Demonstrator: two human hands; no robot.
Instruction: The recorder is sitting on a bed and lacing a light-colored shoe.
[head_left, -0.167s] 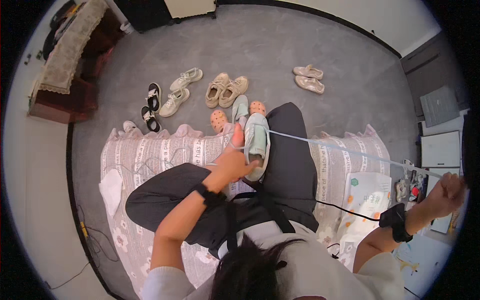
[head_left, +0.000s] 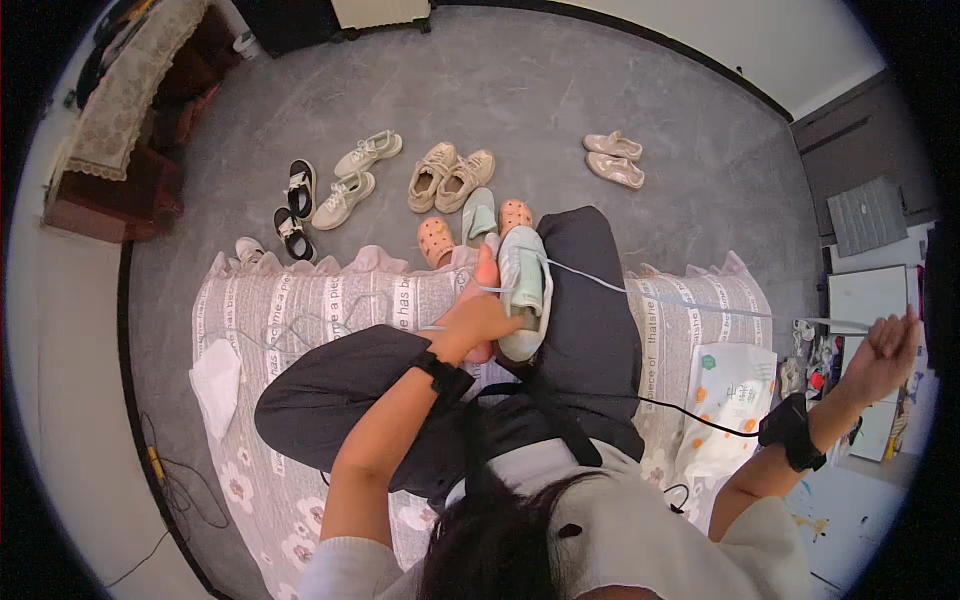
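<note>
Head view: at centre, my left hand [head_left: 482,322] grips the pale-green sneaker [head_left: 527,280] by its heel, seemingly bracing it against the pull; at far right, my right hand [head_left: 884,350] closes on its shoelace [head_left: 680,300], holding the length clear.

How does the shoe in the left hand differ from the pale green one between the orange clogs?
The held shoe is raised in the left hand; the other shoe sits on the floor between the orange clogs. A long lace runs from the held shoe to the right hand; none shows on the other shoe. Both look pale and light green.
</note>
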